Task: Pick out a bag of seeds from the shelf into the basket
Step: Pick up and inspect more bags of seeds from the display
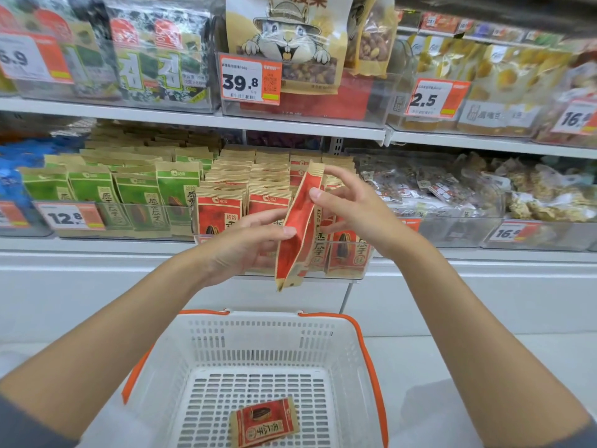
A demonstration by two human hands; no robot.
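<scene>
So the thing that matters here: the bag of seeds (298, 227) sits dead centre of the frame, off the shelf (129, 245) and in the air, and the basket (258, 337) is straight below it in the lower middle. The drop is pretty much vertical, no sideways reach needed as far as I can judge.

The bag is turned edge-on to the camera, so you mostly see its red side and a kraft-brown edge. Its long axis is close to upright but leaning, with the top end up and to the right and the bottom corner down and to the left, pointing towards the basket.

The left hand (248, 244) comes in from the left and grips the lower half, thumb across the red face with the fingers curled behind. The right hand (352, 208) comes in from the right and looks like it pinches the upper half, thumb on the near edge, though its fingers are fairly loose. The left one is lower, so it's nearer the basket and I'd guess it does the lowering.

Counts:
- two hands, both on the same bag
- one bag held
- one basket, white with orange handles
- one second red bag (264, 421) lying flat on the basket floor, bottom centre
- red bags on the shelf (219, 215) behind the hands: rows too packed to count
- green bags (139, 195) to the left: four fronts showing, more behind
</scene>
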